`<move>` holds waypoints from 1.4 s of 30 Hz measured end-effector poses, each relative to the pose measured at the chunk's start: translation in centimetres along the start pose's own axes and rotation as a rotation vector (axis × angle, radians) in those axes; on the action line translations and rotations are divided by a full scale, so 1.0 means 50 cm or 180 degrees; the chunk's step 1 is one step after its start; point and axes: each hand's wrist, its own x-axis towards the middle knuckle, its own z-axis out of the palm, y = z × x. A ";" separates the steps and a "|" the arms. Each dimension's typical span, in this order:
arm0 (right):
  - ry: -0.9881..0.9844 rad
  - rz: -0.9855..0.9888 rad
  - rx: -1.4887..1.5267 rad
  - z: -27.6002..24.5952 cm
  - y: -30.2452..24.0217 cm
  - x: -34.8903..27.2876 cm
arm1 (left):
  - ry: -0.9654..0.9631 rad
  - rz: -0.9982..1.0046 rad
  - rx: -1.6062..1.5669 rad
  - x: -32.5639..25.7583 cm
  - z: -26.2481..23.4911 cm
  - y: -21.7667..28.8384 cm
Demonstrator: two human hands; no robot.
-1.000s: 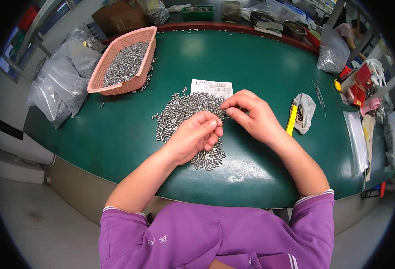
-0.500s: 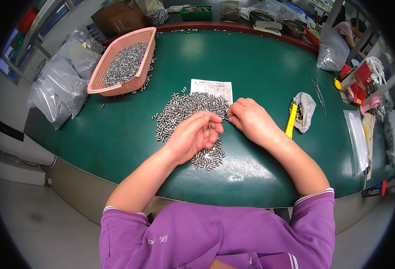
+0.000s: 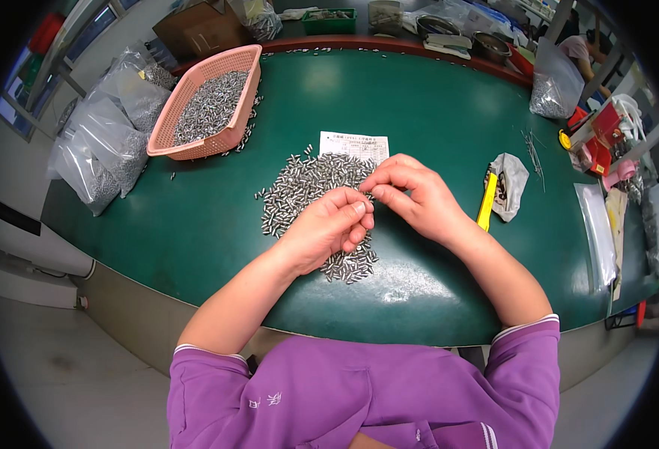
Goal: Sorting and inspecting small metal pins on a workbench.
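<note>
A spread heap of small, shiny, cylindrical metal pieces (image 3: 288,196) lies on the green tabletop before me. Over its right part, my left hand (image 3: 328,228) is closed, palm turned up, with the thumb pressed against the curled fingers. My right hand (image 3: 421,200) meets it from the right, thumb and forefinger in a pinch close to the left fingertips. Whatever either hand holds is too small or hidden to make out. Behind the heap, a printed white paper slip (image 3: 374,147) is partly covered by metal pieces.
A pink plastic basket (image 3: 166,123) full of similar pieces stands at the far left, beside filled clear bags (image 3: 93,161). To the right are a yellow cutter knife (image 3: 487,200), a crumpled pale bag (image 3: 515,179) and thin wires (image 3: 533,159). A raised ledge (image 3: 389,46) borders the back.
My right hand has shifted left and lifted from the heap's edge to my left fingertips. The left hand's fingers have closed, its thumb now pressing on them.
</note>
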 end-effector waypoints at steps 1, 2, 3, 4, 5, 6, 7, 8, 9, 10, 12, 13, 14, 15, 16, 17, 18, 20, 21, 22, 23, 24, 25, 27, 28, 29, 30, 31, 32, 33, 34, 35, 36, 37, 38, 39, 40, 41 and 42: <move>0.0071 0.0099 -0.0276 -0.003 0.002 0.002 | -0.0062 0.0021 -0.0061 0.000 -0.002 0.000; 0.0079 0.0097 -0.0279 -0.006 0.010 -0.001 | -0.0068 0.0021 -0.0055 0.001 -0.002 0.000; 0.0048 -0.0059 -0.0715 -0.007 0.025 -0.006 | -0.0078 0.0029 -0.0094 0.001 -0.001 0.000; 0.0017 -0.0215 -0.1150 -0.007 0.038 -0.010 | -0.0088 0.0036 -0.0133 0.001 0.000 0.000; -0.0126 -0.0166 -0.1206 -0.004 0.043 -0.015 | -0.0090 0.0034 -0.0129 0.002 0.000 0.001; -0.0121 -0.0164 -0.1206 -0.004 0.043 -0.015 | -0.0089 0.0010 -0.0149 0.002 -0.001 0.001; -0.0217 -0.0124 -0.1325 -0.004 0.042 -0.014 | -0.0088 -0.0015 -0.0169 0.003 -0.001 0.002; -0.0320 -0.0088 -0.1440 -0.003 0.041 -0.014 | -0.0085 -0.0015 -0.0169 0.002 -0.001 0.002; -0.0321 -0.0088 -0.1438 -0.002 0.041 -0.015 | -0.0085 -0.0030 -0.0217 0.002 -0.001 0.002; -0.0344 -0.0081 -0.1502 -0.002 0.042 -0.016 | -0.0087 -0.0045 -0.0266 0.001 -0.001 0.003; -0.0367 -0.0076 -0.1568 0.000 0.040 -0.017 | -0.0091 -0.0043 -0.0256 0.002 -0.005 0.003; -0.0361 -0.0089 -0.1633 0.000 0.037 -0.018 | -0.0095 -0.0042 -0.0245 0.002 -0.006 0.003; -0.0351 -0.0098 -0.1700 -0.001 0.034 -0.019 | -0.0099 -0.0044 -0.0243 0.002 -0.005 0.003; -0.0348 -0.0095 -0.1701 0.000 0.032 -0.018 | -0.0024 0.0003 -0.0227 0.001 -0.003 0.005; -0.0197 0.0004 -0.1360 0.001 0.030 -0.016 | 0.0051 0.0050 -0.0210 0.000 -0.002 0.006; -0.0060 0.0089 -0.1013 0.004 0.027 -0.012 | 0.0062 0.0059 -0.0212 -0.001 -0.002 0.006; -0.0069 0.0080 -0.1008 0.003 0.018 -0.007 | 0.0173 0.0052 -0.0075 -0.001 -0.001 0.006; -0.0240 0.0706 0.0431 -0.003 -0.009 -0.002 | 0.0285 0.0049 0.0059 -0.001 0.000 0.005; -0.0243 0.0704 0.0428 0.002 -0.008 -0.004 | 0.0235 0.0070 0.0080 0.000 0.002 0.003; -0.0308 0.0649 0.0794 0.008 -0.004 -0.009 | 0.0186 0.0090 0.0100 0.000 0.004 0.002; -0.0369 0.0596 0.1162 0.014 0.000 -0.013 | 0.0165 0.0088 0.0085 0.001 0.006 0.002; -0.0425 0.0567 0.1238 0.018 0.001 -0.015 | 0.0164 0.0087 0.0085 0.001 0.006 0.002; -0.0423 0.0569 0.1238 0.016 -0.001 -0.015 | 0.0161 0.0084 0.0110 0.001 0.006 0.002; -0.0397 0.0700 0.1159 0.011 -0.006 -0.010 | 0.0175 0.0083 0.0132 0.000 0.003 0.001; -0.0295 0.0671 0.0772 0.007 -0.006 -0.006 | 0.0147 0.0123 0.0062 0.000 0.001 0.000; -0.0181 0.0641 0.0375 0.001 -0.005 -0.003 | 0.0103 0.0162 -0.0004 0.000 0.001 0.001; -0.0048 0.0662 -0.0025 -0.002 0.000 -0.002 | 0.0097 0.0161 -0.0004 0.001 0.000 0.000; -0.0045 0.0664 -0.0029 -0.003 0.012 -0.004 | 0.0058 0.0187 0.0007 0.001 -0.002 0.000; 0.0010 0.0351 -0.0602 -0.005 0.026 -0.006 | 0.0016 0.0211 0.0018 0.001 -0.003 0.000; 0.0063 0.0036 -0.1172 -0.005 0.034 -0.008 | 0.0010 0.0211 0.0015 0.001 -0.004 0.001; 0.0062 0.0041 -0.1178 -0.004 0.036 -0.010 | 0.0035 0.0203 -0.0076 0.000 -0.006 0.003; -0.0009 0.0046 -0.1240 -0.003 0.035 -0.014 | 0.0064 0.0197 -0.0160 -0.001 -0.006 0.003; -0.0081 0.0052 -0.1303 -0.003 0.035 -0.017 | 0.0062 0.0198 -0.0160 -0.001 -0.005 0.003; -0.0080 0.0052 -0.1306 -0.003 0.036 -0.018 | 0.0095 0.0213 -0.0178 -0.001 -0.003 0.004; -0.0083 0.0040 -0.1352 -0.002 0.038 -0.017 | 0.0132 0.0226 -0.0204 -0.001 -0.004 0.004; -0.0084 0.0028 -0.1399 -0.001 0.040 -0.016 | 0.0114 0.0223 -0.0201 -0.001 -0.007 0.004; -0.0090 0.0030 -0.1401 -0.001 0.043 -0.015 | 0.0114 0.0224 -0.0208 -0.001 -0.007 0.003; -0.0152 0.0032 -0.1366 -0.002 0.044 -0.013 | 0.0143 0.0212 -0.0195 -0.002 -0.007 0.004; -0.0213 0.0034 -0.1331 -0.002 0.044 -0.013 | 0.0171 0.0200 -0.0180 -0.002 -0.006 0.004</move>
